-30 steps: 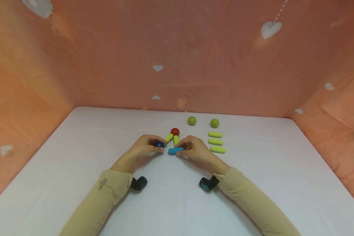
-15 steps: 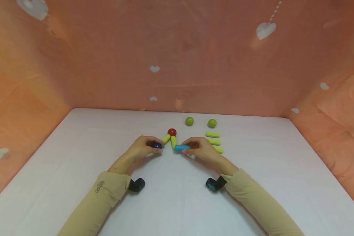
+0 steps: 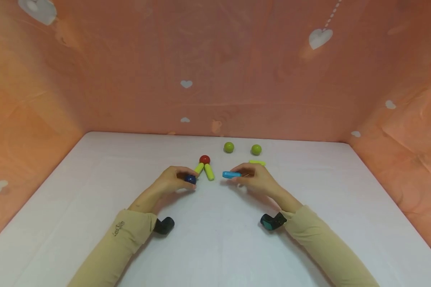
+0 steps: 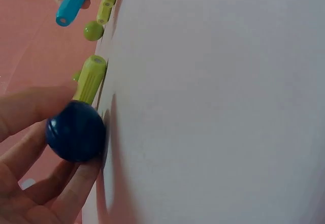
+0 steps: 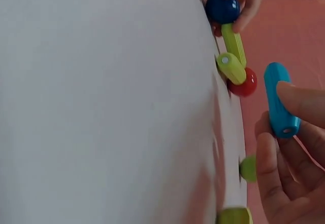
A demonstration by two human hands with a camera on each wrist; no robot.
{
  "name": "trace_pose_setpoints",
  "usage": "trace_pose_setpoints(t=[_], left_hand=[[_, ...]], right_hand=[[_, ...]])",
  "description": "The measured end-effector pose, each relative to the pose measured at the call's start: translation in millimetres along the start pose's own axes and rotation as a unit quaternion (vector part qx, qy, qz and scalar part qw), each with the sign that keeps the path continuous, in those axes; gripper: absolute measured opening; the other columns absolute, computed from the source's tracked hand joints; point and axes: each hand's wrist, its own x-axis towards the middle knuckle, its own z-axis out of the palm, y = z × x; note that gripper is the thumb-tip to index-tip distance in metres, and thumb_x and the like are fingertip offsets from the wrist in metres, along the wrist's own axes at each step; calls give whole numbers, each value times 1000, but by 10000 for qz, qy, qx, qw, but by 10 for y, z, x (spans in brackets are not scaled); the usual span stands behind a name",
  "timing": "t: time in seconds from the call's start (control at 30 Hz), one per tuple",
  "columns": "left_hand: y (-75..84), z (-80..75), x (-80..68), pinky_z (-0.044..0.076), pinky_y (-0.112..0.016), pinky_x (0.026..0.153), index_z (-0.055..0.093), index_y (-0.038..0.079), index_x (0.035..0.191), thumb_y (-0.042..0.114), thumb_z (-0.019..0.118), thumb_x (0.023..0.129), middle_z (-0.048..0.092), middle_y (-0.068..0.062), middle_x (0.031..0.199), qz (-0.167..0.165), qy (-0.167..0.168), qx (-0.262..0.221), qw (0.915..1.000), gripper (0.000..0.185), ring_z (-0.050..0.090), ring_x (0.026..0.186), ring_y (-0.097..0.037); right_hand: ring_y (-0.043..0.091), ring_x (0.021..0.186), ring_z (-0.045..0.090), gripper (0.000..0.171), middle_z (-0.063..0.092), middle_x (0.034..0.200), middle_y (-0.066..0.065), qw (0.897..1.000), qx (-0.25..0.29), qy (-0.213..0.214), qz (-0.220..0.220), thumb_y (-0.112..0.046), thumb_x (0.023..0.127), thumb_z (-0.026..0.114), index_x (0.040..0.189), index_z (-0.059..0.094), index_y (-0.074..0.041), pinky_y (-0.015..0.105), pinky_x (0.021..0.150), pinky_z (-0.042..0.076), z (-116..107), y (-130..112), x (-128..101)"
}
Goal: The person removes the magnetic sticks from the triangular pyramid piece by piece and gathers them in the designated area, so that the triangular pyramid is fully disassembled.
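My left hand pinches a dark blue ball against the lower end of a yellow-green stick. That stick and a second yellow-green stick spread down from a red ball on the white table. My right hand holds a light blue stick level, lifted a little to the right of the second stick and apart from it.
Two green balls lie near the back wall. One yellow-green stick shows behind my right hand; others there are hidden. Orange walls with white hearts enclose the table on three sides.
My right hand has carried the blue stick up and to the right, away from the blue ball and the stick pair. My left hand stays on the blue ball.
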Motion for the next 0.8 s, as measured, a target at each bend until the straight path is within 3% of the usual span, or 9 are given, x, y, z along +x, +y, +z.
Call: trace_pose_setpoints(t=[0.3,0.53,0.8], left_hand=[[-19,-32,-8,49,-36,93,66,4,119,-13,64,77,58,-19,129,190,-343,-65,9992,45,53,118,-33],[-50,-21,-10,52,-27,78,66,4,119,-11,64,80,64,-18,116,419,-497,1,9979,42,58,102,-26],[-34,-76,-22,54,-30,80,64,0,122,-15,58,79,67,-19,110,763,-405,258,9959,45,63,98,-27]], right_hand=[[20,87,64,21,71,97,5,9998,-199,6,72,-20,86,71,107,72,-15,29,74,53,-190,122,-97],[16,104,63,22,60,130,10,9999,-165,-13,-47,-21,85,73,106,72,-13,23,76,52,-325,202,-211],[12,91,64,26,67,118,12,9998,-81,-187,-73,-16,85,72,110,69,-7,24,74,53,-426,275,-301]])
